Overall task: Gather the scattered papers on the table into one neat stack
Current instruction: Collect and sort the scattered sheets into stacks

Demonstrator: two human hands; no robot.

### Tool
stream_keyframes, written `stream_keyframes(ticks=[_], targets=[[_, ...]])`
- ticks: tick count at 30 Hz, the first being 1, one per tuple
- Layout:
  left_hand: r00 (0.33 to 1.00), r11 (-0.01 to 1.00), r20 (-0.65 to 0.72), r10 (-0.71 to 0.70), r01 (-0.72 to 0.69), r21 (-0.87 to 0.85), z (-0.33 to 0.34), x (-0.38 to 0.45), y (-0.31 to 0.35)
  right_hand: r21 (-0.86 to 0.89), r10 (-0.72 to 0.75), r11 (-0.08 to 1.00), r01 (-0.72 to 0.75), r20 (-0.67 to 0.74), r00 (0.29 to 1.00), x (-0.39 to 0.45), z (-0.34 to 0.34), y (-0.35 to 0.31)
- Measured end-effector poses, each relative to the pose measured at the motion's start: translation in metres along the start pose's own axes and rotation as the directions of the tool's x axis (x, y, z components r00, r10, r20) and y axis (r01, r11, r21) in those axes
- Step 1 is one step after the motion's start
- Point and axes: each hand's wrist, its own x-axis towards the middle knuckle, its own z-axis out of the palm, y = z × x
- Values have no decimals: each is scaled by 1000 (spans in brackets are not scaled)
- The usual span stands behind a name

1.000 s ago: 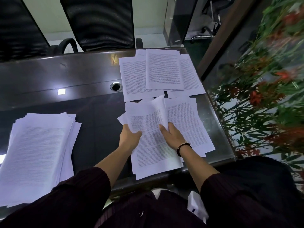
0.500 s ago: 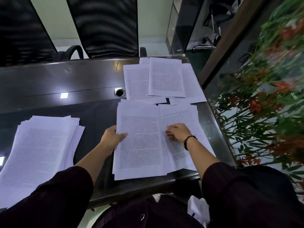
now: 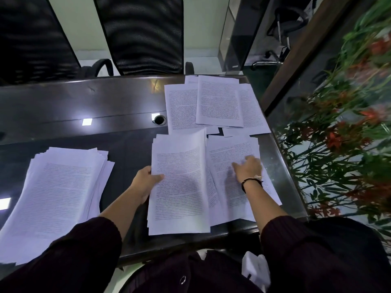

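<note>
Papers lay in four groups on the dark table [image 3: 105, 102]. Left hand [image 3: 146, 183] gripped the small pile [image 3: 179, 187] by its left edge, thumb on the top sheet and fingers underneath, which kept those sheets together while more were added. The pile's far right corner curled upward, as it would if the bundle was being lifted from one side. Right hand [image 3: 248, 169] lay with fingers spread over the neighbouring loose sheets [image 3: 230, 176], holding nothing; whether the fingertips pressed the paper or hovered just above it was hard to tell because of blur. That hand seemed placed to drag these sheets leftward under or onto the held pile, since the two groups already overlapped along their inner edges.

Beyond them, at the table's far right corner, a fan of overlapping pages [image 3: 215, 104] waited untouched, just beside a round cable port [image 3: 159, 119]. Well apart on the left sat the large stack [image 3: 57, 187], roughly squared but with edges stepped, probably the destination for everything gathered. Work looked about halfway done: two scattered groups remained to join it.

Office chairs [image 3: 143, 32] stood behind the table, and red-flowered plants [image 3: 349, 134] were to the right.
</note>
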Motion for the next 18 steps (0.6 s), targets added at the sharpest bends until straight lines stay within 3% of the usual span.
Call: stream_keyframes(ticks=[2,4,8,10,14,18], targets=[[998,994,-57,-4,11,110,1,0,1,-196,117,971,-138,-114,986,2,-11,17],[996,988,-86,-2,15,153,4,-2,0,-237,179,952,-193,-77,981,1,-16,27],[991,979,-117,69,-45,197,14,-7,0,15,78,997,-80,66,995,-6,-7,24],[989,979,-118,90,-67,192,19,-10,0,96,11,995,-15,42,999,-11,-5,21],[985,980,-146,94,-66,187,16,-9,-1,22,-143,989,149,-175,974,-11,-20,20],[983,979,-162,88,-55,195,13,-4,-4,-80,-238,970,227,-172,956,-10,-32,23]])
